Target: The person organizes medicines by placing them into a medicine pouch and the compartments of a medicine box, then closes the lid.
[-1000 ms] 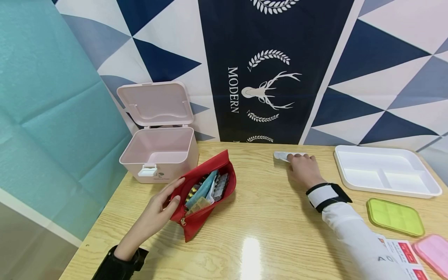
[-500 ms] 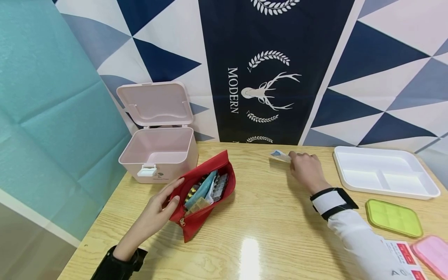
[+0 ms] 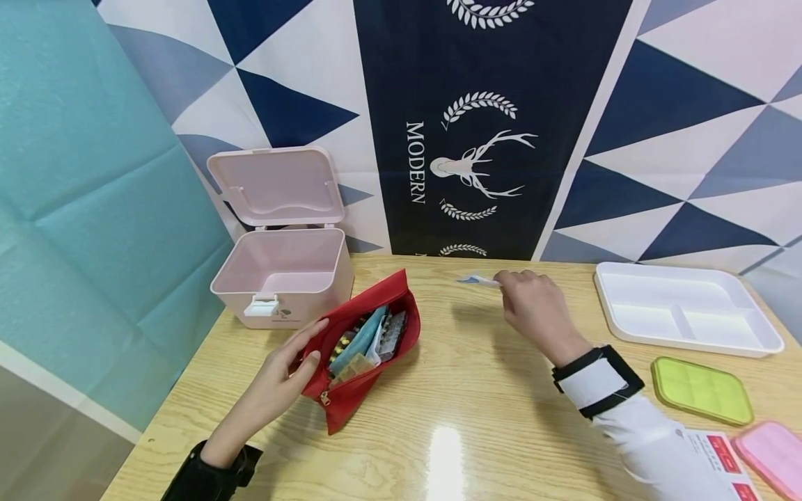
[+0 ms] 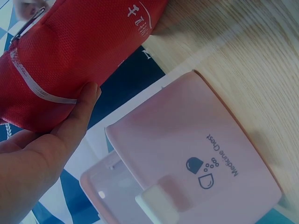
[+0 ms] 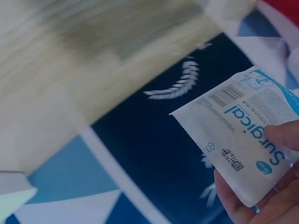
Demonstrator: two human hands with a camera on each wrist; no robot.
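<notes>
Left wrist covering (image 3: 209,476): black, small dark block (image 3: 251,465) at side
Right wrist strap (image 3: 600,381): black, broad white panel (image 3: 590,384)
Right sleeve (image 3: 654,445): white, creased

The head view is bright and sharp, with a white streak of glare on the table (image 3: 376,470) near the bottom edge. Soft shadows fall on the wood below the right hand (image 3: 541,313) and beside the red pouch (image 3: 360,410). Both wrist views are dimmer and hazy. In the right one, the packet (image 5: 224,140) has readable print while the backdrop (image 5: 140,135) is blurred; in the left, lettering on the pink box (image 4: 187,135) is legible.
</notes>
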